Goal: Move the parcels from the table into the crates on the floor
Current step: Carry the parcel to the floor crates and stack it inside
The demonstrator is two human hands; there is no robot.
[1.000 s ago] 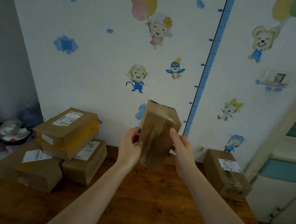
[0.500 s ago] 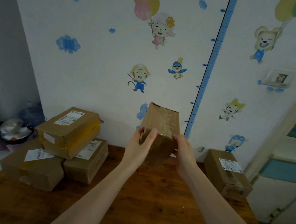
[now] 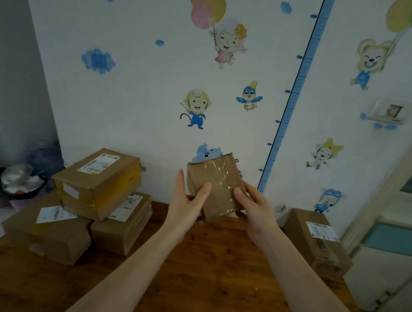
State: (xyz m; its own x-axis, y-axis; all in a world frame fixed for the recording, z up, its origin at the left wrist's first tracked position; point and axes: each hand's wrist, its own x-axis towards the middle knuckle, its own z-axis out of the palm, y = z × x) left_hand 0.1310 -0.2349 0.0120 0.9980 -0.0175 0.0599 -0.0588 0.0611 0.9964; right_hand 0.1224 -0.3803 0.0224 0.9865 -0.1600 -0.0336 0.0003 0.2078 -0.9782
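One wooden table [image 3: 214, 269] fills the lower part of the view, and five brown parcels are in sight. Three of them make a pile at the left end of the table. The top parcel [image 3: 96, 183], with a white label and yellow tape, lies tilted across the lower left parcel [image 3: 49, 233] and the lower right parcel [image 3: 122, 225], which sit side by side, each with a white label. One lone parcel [image 3: 317, 242] lies flat at the right end, near the wall and well apart from the pile. The fifth, the small parcel [image 3: 215, 189], is in the air above the middle of the table, its taped face toward the camera. Two bare hands hold it. The left hand [image 3: 186, 201] pinches its left edge, thumb on the front and fingers behind, and the right hand [image 3: 255, 211] grips its right edge in the same way.
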